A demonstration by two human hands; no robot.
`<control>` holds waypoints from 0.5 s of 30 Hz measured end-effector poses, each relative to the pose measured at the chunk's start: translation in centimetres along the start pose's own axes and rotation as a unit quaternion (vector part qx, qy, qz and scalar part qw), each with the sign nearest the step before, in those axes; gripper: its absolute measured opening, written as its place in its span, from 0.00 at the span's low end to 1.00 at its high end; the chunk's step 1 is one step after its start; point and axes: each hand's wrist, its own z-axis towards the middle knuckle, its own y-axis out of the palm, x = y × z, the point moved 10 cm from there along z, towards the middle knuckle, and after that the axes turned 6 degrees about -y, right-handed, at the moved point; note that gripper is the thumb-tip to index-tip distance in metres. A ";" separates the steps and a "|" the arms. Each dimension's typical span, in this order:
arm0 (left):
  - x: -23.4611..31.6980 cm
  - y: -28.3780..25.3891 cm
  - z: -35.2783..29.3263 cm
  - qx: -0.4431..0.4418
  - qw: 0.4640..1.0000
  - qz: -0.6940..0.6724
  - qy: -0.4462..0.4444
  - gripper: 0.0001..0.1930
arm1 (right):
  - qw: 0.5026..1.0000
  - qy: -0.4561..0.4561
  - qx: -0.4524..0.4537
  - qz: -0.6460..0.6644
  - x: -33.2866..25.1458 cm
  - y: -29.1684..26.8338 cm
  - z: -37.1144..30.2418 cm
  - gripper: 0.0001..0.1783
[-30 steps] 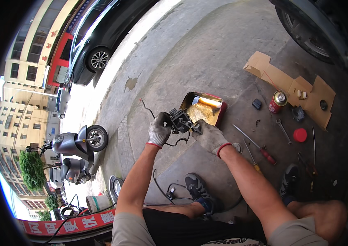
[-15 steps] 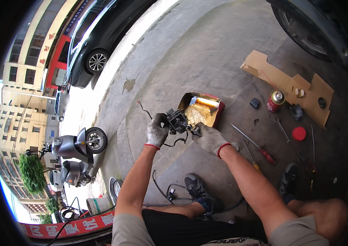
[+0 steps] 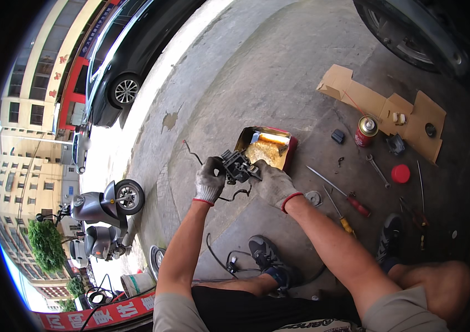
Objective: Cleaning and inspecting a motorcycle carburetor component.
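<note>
In front of me, above the concrete, I hold up a dark carburetor (image 3: 236,166) with thin black hoses hanging off it. My left hand (image 3: 209,180), in a grey-white work glove with a red cuff, is closed around its left side. On the other side, my right hand (image 3: 274,185), gloved alike, has its fingers closed at the carburetor's right edge, where a small pale metal part shows. The fingertips are partly hidden. Just behind the carburetor lies an open red tray (image 3: 292,150) with a shiny, wet-looking yellowish inside.
To the right lie a spray can (image 3: 367,130), flattened cardboard (image 3: 381,105), a wrench (image 3: 378,170), a red cap (image 3: 400,174), a red-handled screwdriver (image 3: 358,206), a yellow-handled screwdriver (image 3: 347,224) and pliers (image 3: 416,217). A cable (image 3: 229,264) runs near my foot. Scooters (image 3: 99,207) and a car (image 3: 119,83) stand left.
My right hand has moved left, closer in against the carburetor. The carburetor stays held in front of the tray. The whole view has shifted slightly.
</note>
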 end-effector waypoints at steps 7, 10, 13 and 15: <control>0.0 -0.2 -0.1 -0.002 1.000 0.001 -0.002 0.08 | 0.999 0.054 -0.007 -0.004 1.5 0.3 0.3 0.26; 0.8 0.4 0.2 -0.002 1.000 -0.002 0.023 0.08 | 0.994 -0.043 -0.078 -0.065 1.2 1.8 0.8 0.28; 0.5 -0.1 -0.3 -0.011 0.999 0.018 0.033 0.08 | 0.999 0.054 -0.002 -0.003 0.8 -0.1 0.5 0.26; 0.8 0.5 -0.2 -0.026 0.999 0.019 0.029 0.07 | 0.999 0.043 0.032 -0.007 1.2 -1.1 0.9 0.26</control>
